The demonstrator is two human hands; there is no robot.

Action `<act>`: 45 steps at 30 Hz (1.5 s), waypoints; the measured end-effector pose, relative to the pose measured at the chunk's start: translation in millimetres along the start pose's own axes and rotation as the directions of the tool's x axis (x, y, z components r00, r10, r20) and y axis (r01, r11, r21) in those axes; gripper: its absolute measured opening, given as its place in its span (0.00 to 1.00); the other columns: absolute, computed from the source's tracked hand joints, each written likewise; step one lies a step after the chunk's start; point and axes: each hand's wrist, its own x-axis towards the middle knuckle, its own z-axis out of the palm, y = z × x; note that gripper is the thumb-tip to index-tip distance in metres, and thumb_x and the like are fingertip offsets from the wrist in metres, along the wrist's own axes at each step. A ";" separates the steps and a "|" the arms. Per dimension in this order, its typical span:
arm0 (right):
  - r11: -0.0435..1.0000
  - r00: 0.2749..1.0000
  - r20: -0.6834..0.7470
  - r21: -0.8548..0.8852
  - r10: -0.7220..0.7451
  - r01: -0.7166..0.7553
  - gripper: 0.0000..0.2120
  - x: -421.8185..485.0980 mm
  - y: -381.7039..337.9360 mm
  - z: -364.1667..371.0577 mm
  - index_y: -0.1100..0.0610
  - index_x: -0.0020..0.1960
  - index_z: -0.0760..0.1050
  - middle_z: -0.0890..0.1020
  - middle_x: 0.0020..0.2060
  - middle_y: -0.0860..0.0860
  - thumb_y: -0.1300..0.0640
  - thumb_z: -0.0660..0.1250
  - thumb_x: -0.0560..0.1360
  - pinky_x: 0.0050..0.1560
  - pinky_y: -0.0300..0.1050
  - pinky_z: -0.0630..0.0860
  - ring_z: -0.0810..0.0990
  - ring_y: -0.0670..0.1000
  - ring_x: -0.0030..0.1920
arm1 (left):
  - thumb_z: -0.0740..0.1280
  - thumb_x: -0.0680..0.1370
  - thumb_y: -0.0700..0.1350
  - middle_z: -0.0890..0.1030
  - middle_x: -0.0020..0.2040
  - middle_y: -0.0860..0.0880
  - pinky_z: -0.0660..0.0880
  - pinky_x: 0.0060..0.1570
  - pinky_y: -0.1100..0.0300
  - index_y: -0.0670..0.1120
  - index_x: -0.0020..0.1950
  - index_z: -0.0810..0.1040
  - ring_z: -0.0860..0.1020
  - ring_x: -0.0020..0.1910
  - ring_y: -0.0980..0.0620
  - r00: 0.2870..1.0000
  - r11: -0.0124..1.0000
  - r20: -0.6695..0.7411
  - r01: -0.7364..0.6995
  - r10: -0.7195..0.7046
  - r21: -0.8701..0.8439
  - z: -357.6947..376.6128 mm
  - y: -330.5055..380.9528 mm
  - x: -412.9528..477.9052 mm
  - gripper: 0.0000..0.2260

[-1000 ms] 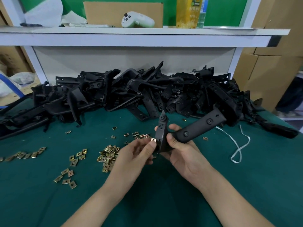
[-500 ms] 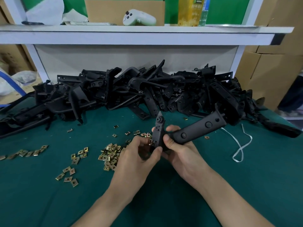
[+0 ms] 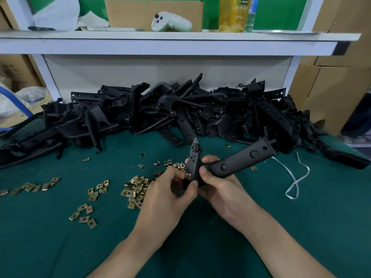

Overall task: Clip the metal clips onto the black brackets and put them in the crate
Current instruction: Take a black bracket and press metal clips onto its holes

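My right hand [image 3: 218, 185] grips a black bracket [image 3: 236, 163] at its bend and holds it above the green table. The bracket's long arm points up to the right, its short pointed arm straight up. A small brass metal clip [image 3: 188, 176] sits on the left edge of the short arm. My left hand [image 3: 170, 189] pinches that clip against the bracket with thumb and fingers. Loose brass clips [image 3: 134, 189] lie in a heap just left of my hands. No crate is in view.
A big pile of black brackets [image 3: 180, 115] runs along the back of the green table [image 3: 321, 217]. More clips [image 3: 86, 215] lie scattered to the left. A white cord [image 3: 295, 177] lies at the right. A white shelf [image 3: 170, 43] overhangs the pile; cardboard boxes [image 3: 329, 81] stand at the right.
My left hand has brought the clip from beside the bracket onto the short arm's edge and closed round it. The bracket was lifted slightly.
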 end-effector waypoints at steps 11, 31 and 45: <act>0.998 1.000 -0.008 0.053 0.025 -0.024 0.08 1.4 0.0 -0.5 0.51 0.49 0.79 0.83 0.59 0.61 0.62 0.68 0.72 0.52 0.52 0.82 0.83 0.58 0.56 | 0.69 0.76 0.59 0.80 0.39 0.58 0.70 0.34 0.69 0.60 0.46 0.73 0.76 0.35 0.58 0.998 0.998 0.047 -0.045 0.044 0.035 -3.8 -4.1 1.7 0.07; 0.976 0.989 -0.129 0.216 0.066 -0.037 0.14 5.9 -9.5 -16.6 0.50 0.53 0.79 0.83 0.59 0.58 0.63 0.70 0.70 0.46 0.47 0.82 0.84 0.56 0.57 | 0.66 0.81 0.50 0.78 0.44 0.55 0.72 0.52 0.51 0.52 0.53 0.80 0.75 0.46 0.49 0.980 0.719 0.159 -0.195 0.119 0.667 -45.3 -27.9 20.9 0.05; 0.981 0.993 -0.086 0.185 0.081 -0.064 0.17 8.7 -5.4 -19.9 0.51 0.58 0.77 0.84 0.58 0.58 0.63 0.71 0.71 0.44 0.48 0.83 0.85 0.56 0.56 | 0.68 0.80 0.45 0.83 0.39 0.50 0.78 0.45 0.62 0.54 0.49 0.83 0.80 0.38 0.55 0.970 0.937 -0.095 0.189 -0.225 -0.295 -38.7 -12.4 26.5 0.06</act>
